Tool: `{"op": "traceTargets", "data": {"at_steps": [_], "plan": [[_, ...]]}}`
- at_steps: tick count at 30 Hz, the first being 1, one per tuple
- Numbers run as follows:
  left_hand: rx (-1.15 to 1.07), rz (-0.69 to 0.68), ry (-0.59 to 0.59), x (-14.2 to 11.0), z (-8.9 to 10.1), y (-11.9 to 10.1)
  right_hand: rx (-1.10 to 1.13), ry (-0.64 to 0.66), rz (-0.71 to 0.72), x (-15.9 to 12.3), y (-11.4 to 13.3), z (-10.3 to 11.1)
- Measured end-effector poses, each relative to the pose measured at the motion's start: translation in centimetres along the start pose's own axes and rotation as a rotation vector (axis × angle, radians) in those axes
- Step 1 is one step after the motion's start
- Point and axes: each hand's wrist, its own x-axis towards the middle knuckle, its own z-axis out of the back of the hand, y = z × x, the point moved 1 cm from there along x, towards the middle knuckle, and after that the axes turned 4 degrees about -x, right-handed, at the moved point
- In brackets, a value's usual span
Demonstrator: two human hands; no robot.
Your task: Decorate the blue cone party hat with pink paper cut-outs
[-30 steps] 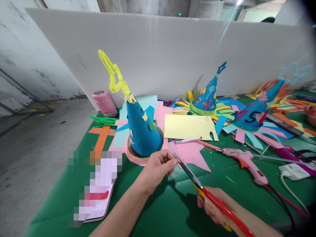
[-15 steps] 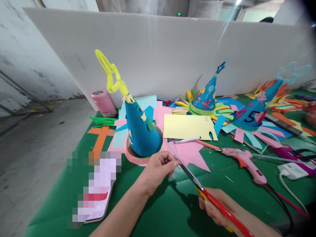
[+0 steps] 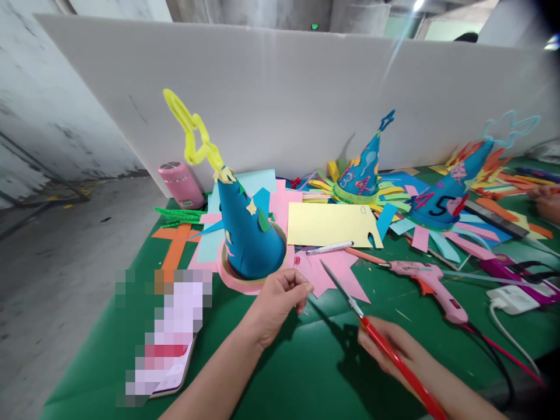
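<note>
My left hand point(image 3: 280, 306) is closed in a pinch just in front of the blue cone hat point(image 3: 249, 236). Whatever lies between its fingertips is too small to make out. My right hand point(image 3: 405, 341) grips red-handled scissors point(image 3: 339, 284), their blades closed together and pointing up and left, a short way from the left fingertips. The cone hat stands upright in a pink ring brim point(image 3: 236, 284), with small star and leaf cut-outs on its side and a yellow pipe-cleaner shape at its tip. Pink paper point(image 3: 336, 271) lies behind the blades.
A yellow sheet point(image 3: 328, 224) with a pen point(image 3: 330, 248) lies behind. Pink glue gun point(image 3: 431, 277) and cables are at right. Two decorated cone hats point(image 3: 361, 175) stand farther back. Phone point(image 3: 175, 373) and pink bottle point(image 3: 180, 184) are left. Another person's hand point(image 3: 546, 201) shows far right.
The scissors have moved right, away from my left fingertips, and their blades have come together. My left hand stays almost in place, still pinched.
</note>
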Motion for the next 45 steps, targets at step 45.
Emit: {"op": "traceTargets", "data": {"at_steps": [45], "plan": [[0.076, -0.09, -0.199, -0.7, -0.3, 4.0, -0.057, -0.236, 0.527, 7.7, 2.8, -2.3]]}}
